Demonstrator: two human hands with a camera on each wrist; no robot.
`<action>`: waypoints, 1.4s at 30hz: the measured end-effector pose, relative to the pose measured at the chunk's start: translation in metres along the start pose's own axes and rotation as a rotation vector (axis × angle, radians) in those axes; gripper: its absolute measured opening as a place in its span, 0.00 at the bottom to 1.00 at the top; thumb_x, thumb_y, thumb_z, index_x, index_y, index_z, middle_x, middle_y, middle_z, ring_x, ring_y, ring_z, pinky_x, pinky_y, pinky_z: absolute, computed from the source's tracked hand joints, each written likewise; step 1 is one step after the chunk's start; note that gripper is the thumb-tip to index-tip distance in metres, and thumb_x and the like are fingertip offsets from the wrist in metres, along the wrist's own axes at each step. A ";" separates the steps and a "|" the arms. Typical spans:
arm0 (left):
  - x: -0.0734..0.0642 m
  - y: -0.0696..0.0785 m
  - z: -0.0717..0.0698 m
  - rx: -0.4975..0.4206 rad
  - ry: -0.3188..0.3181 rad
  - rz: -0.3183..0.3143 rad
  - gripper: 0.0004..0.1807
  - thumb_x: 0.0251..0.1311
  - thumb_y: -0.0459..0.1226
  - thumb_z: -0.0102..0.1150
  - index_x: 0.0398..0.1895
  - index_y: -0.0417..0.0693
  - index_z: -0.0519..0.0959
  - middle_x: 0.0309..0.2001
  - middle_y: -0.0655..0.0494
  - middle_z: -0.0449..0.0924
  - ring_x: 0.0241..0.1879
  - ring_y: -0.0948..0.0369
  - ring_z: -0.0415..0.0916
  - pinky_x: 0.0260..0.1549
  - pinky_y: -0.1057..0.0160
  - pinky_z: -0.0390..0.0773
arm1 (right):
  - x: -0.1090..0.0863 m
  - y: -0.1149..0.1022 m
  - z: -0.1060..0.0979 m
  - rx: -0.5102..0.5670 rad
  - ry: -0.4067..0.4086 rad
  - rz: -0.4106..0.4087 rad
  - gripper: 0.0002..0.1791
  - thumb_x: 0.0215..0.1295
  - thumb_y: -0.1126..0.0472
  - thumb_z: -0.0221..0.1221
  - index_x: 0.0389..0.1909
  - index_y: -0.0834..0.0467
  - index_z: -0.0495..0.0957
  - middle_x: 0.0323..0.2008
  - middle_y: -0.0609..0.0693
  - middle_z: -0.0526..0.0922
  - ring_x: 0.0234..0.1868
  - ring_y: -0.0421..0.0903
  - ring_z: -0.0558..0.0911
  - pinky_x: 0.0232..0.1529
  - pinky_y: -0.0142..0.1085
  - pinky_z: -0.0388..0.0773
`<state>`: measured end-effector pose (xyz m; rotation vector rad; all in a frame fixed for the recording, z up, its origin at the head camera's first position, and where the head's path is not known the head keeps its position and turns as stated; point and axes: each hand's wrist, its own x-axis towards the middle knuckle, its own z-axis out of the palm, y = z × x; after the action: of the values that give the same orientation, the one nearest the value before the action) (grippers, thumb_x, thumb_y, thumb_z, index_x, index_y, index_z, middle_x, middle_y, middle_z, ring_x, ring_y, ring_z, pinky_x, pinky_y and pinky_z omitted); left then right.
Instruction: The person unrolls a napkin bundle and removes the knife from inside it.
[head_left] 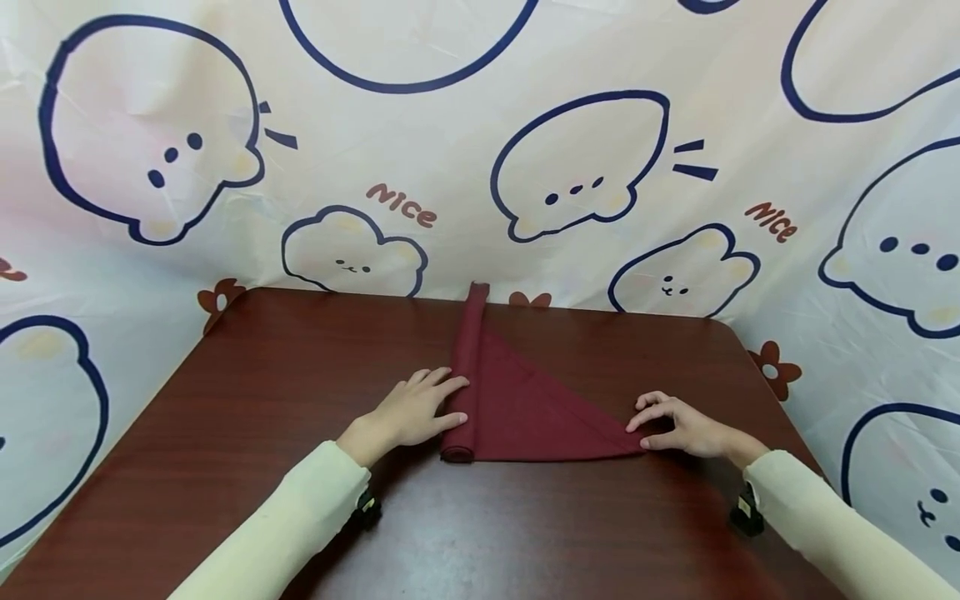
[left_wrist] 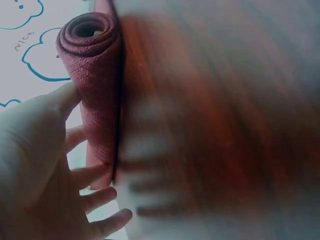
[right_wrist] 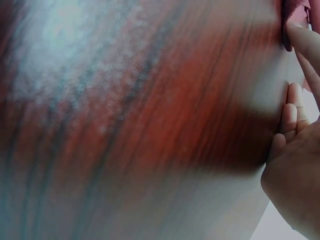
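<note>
A dark red cloth [head_left: 532,417] lies on the table, rolled up along its left side, with a flat triangular part reaching right to a pointed corner. My left hand [head_left: 412,410] rests its spread fingers and thumb on the near half of the roll [head_left: 468,342]. In the left wrist view, the roll's spiral end [left_wrist: 87,30] shows beside the left hand [left_wrist: 45,155]. At the pointed corner, my right hand [head_left: 686,427] pinches the cloth between thumb and index finger, its other fingers loosely bent. The right wrist view catches only a bit of the cloth [right_wrist: 298,11] near the fingertips.
The brown wooden table [head_left: 315,342] has rounded far corners. A white sheet printed with cartoon animals [head_left: 450,150] hangs behind and at both sides. The roll's far end reaches the table's back edge. A small dark device [head_left: 746,512] sits at the right wrist.
</note>
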<state>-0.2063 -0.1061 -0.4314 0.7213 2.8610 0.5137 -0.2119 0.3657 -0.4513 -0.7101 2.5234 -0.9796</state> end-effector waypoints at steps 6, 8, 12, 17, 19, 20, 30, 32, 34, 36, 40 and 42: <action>-0.001 -0.001 -0.002 0.020 0.006 -0.003 0.33 0.70 0.57 0.55 0.75 0.59 0.66 0.75 0.41 0.62 0.75 0.41 0.58 0.67 0.34 0.65 | 0.002 -0.002 -0.002 -0.012 0.002 -0.010 0.10 0.64 0.57 0.68 0.46 0.50 0.87 0.57 0.57 0.71 0.55 0.29 0.63 0.59 0.55 0.64; 0.001 0.001 -0.004 0.028 0.034 0.013 0.33 0.68 0.56 0.58 0.73 0.56 0.69 0.74 0.41 0.63 0.74 0.41 0.59 0.67 0.35 0.66 | 0.001 -0.004 -0.003 -0.018 0.006 -0.013 0.10 0.64 0.57 0.68 0.46 0.49 0.87 0.57 0.57 0.71 0.55 0.29 0.63 0.59 0.55 0.64; 0.008 0.008 -0.007 0.058 0.083 0.056 0.33 0.65 0.56 0.62 0.69 0.54 0.73 0.74 0.43 0.65 0.73 0.44 0.62 0.66 0.39 0.69 | -0.003 -0.004 -0.004 -0.027 0.017 -0.015 0.10 0.64 0.57 0.68 0.45 0.49 0.87 0.57 0.57 0.71 0.55 0.28 0.63 0.58 0.53 0.65; 0.019 0.021 -0.004 0.111 0.043 0.088 0.35 0.63 0.59 0.63 0.70 0.56 0.73 0.75 0.46 0.63 0.74 0.45 0.61 0.67 0.40 0.68 | -0.007 -0.002 -0.003 -0.015 0.006 -0.023 0.09 0.64 0.57 0.67 0.45 0.50 0.87 0.56 0.57 0.71 0.55 0.27 0.63 0.57 0.53 0.65; 0.023 0.024 -0.002 0.151 0.016 0.093 0.35 0.63 0.60 0.61 0.70 0.57 0.73 0.76 0.46 0.62 0.74 0.45 0.61 0.68 0.40 0.67 | -0.007 -0.001 -0.003 -0.012 0.004 -0.025 0.10 0.64 0.58 0.67 0.45 0.50 0.87 0.56 0.57 0.71 0.54 0.27 0.63 0.57 0.54 0.65; 0.024 0.025 -0.001 0.176 0.003 0.092 0.35 0.63 0.61 0.60 0.70 0.58 0.73 0.76 0.46 0.62 0.74 0.46 0.60 0.69 0.40 0.67 | -0.007 -0.001 -0.003 -0.014 0.007 -0.026 0.09 0.64 0.58 0.67 0.45 0.50 0.87 0.56 0.57 0.71 0.54 0.26 0.63 0.57 0.54 0.65; 0.023 0.020 0.005 0.264 -0.011 0.046 0.37 0.61 0.67 0.57 0.68 0.59 0.75 0.76 0.49 0.64 0.73 0.47 0.62 0.67 0.42 0.68 | -0.007 -0.001 0.002 -0.034 0.024 -0.041 0.09 0.63 0.57 0.68 0.45 0.48 0.87 0.55 0.55 0.72 0.54 0.27 0.64 0.56 0.47 0.66; 0.021 0.016 0.005 0.239 -0.012 0.033 0.38 0.61 0.67 0.57 0.68 0.59 0.74 0.76 0.49 0.63 0.73 0.47 0.62 0.68 0.41 0.68 | -0.007 -0.001 0.003 -0.022 0.020 -0.047 0.09 0.63 0.57 0.68 0.45 0.49 0.87 0.55 0.56 0.72 0.54 0.27 0.64 0.57 0.50 0.66; 0.019 0.013 0.005 0.209 -0.007 0.020 0.38 0.60 0.66 0.58 0.68 0.59 0.74 0.76 0.50 0.63 0.74 0.47 0.62 0.68 0.40 0.67 | -0.006 -0.001 0.004 -0.008 0.014 -0.057 0.09 0.64 0.58 0.67 0.45 0.50 0.87 0.56 0.57 0.72 0.54 0.27 0.63 0.56 0.53 0.65; 0.018 0.010 0.005 0.186 -0.003 0.010 0.38 0.60 0.66 0.59 0.68 0.59 0.73 0.76 0.50 0.62 0.74 0.47 0.62 0.68 0.40 0.66 | -0.006 -0.001 0.005 -0.005 0.012 -0.058 0.09 0.64 0.58 0.67 0.45 0.50 0.87 0.56 0.57 0.72 0.55 0.27 0.63 0.57 0.54 0.65; 0.015 0.006 0.002 0.134 -0.004 0.000 0.38 0.60 0.65 0.61 0.69 0.58 0.73 0.77 0.50 0.62 0.74 0.47 0.61 0.69 0.38 0.65 | -0.003 0.000 0.005 -0.008 0.004 -0.041 0.10 0.65 0.57 0.67 0.46 0.49 0.87 0.56 0.56 0.71 0.54 0.26 0.63 0.57 0.52 0.66; 0.014 0.004 0.000 0.109 -0.009 0.003 0.38 0.60 0.65 0.61 0.69 0.58 0.73 0.77 0.50 0.61 0.74 0.47 0.61 0.69 0.37 0.64 | -0.003 0.001 0.004 -0.011 0.002 -0.033 0.10 0.65 0.57 0.67 0.46 0.49 0.87 0.56 0.56 0.71 0.54 0.25 0.63 0.56 0.51 0.66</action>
<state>-0.2172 -0.0960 -0.4314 0.7422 2.8988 0.3568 -0.2077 0.3658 -0.4540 -0.7563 2.5285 -0.9787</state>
